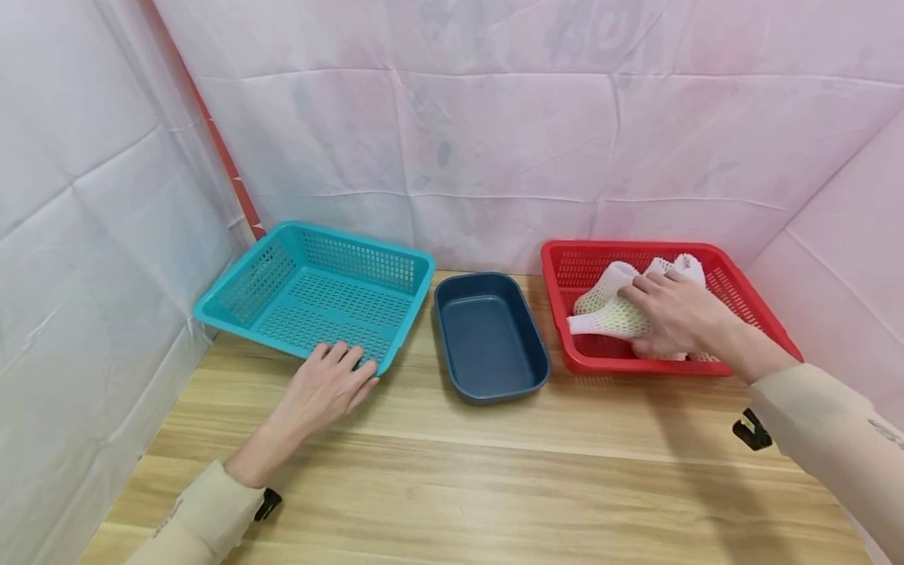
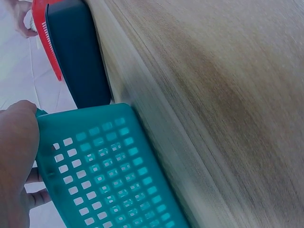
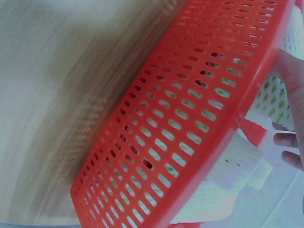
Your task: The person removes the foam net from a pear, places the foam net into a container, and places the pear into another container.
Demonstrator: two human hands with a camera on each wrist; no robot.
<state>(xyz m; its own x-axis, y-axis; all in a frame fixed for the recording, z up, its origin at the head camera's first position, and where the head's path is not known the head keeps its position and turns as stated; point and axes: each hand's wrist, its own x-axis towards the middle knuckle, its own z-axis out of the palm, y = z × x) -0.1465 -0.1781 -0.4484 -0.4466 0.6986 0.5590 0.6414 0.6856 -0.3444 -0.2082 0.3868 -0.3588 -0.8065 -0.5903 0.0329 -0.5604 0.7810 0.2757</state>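
Note:
My left hand (image 1: 321, 394) holds the near rim of a turquoise plastic basket (image 1: 332, 310), fingers over the edge. In the left wrist view, the thumb lies along the rim and fingertips (image 2: 40, 198) show past the basket wall. Inside a red plastic basket (image 1: 579, 363) at the right, my right hand (image 1: 674, 314) grips a pale green, rounded thing in a white foam net sleeve (image 1: 613, 320). Other white foam net sleeves (image 1: 607, 284) lie around it in the red basket. Green shows through the netting under the hand in the right wrist view.
A dark blue rectangular tub (image 1: 492, 333) stands between the two baskets. All three containers are on a wood-grain table (image 1: 452, 479). Pale cloth walls (image 1: 494, 141) close off the back and both sides.

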